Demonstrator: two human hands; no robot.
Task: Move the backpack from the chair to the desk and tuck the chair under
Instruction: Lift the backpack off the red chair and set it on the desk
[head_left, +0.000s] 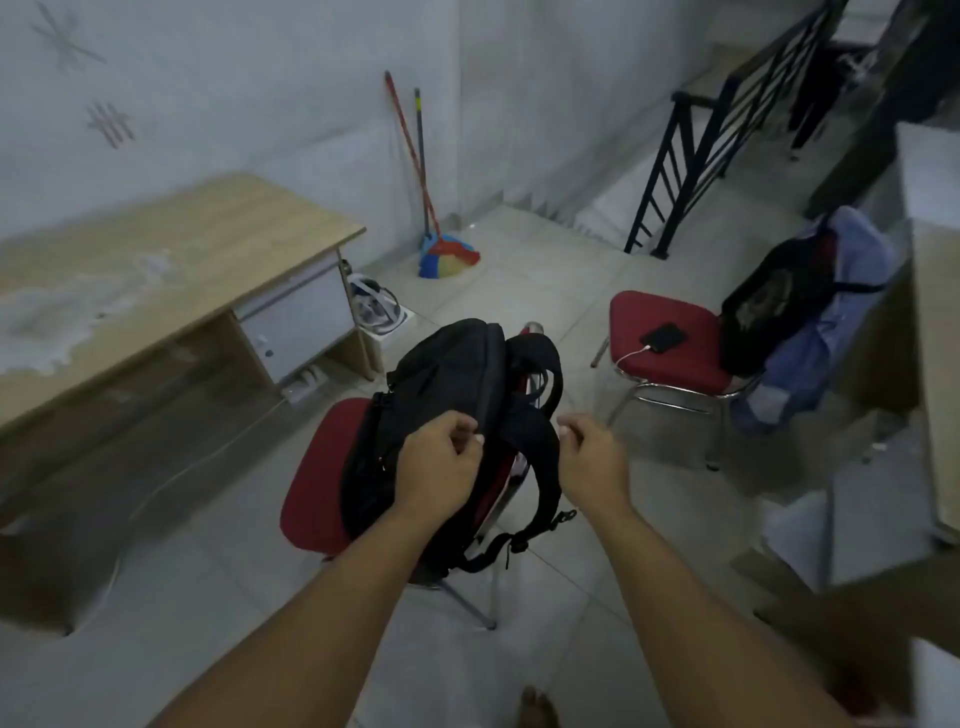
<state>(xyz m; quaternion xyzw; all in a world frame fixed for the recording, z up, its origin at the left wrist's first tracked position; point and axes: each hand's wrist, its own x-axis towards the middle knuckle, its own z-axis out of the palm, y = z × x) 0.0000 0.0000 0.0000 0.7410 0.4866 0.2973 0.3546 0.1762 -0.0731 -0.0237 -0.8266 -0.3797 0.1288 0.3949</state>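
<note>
The backpack stands on the near chair, which sits right of the desk. The left hand is at the backpack's top; the right hand is just right of it. A second chair stands farther right, with a phone on its seat. Brooms lean in the far corner.

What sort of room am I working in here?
Probably a plain home or boarding-house landing used as a work corner: a wooden desk, red padded chairs, brooms against the wall, and a stair railing.
</note>
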